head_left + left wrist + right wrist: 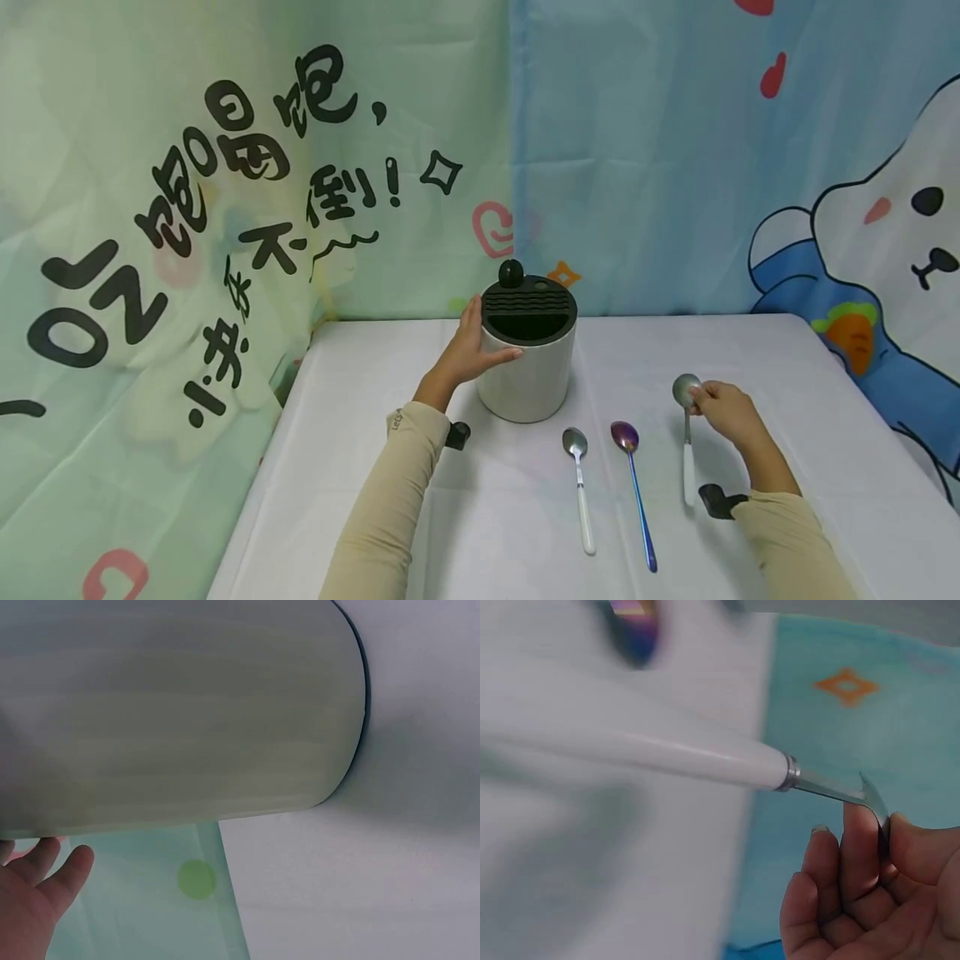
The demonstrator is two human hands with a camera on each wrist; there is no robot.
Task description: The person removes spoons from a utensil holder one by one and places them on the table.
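My left hand [471, 348] rests against the left side of a white canister [525, 385] with a black, ribbed lid [528, 308]. Its thumb lies across the front and its fingers reach up the side; in the left wrist view those fingers [67, 877] look nearly straight at the canister wall. To the right, my right hand [727, 410] pinches a white-handled spoon [688, 467] by its metal bowl between thumb and fingers. The handle [705, 754] points down, raised above its shadow in the right wrist view. The canister hides part of the left hand.
Between the hands lie a second white-handled spoon [584, 508] and a purple-blue metal spoon [640, 508]. They rest on a white cloth-covered table [510, 517]. Printed curtains [637, 167] hang behind and left of the table.
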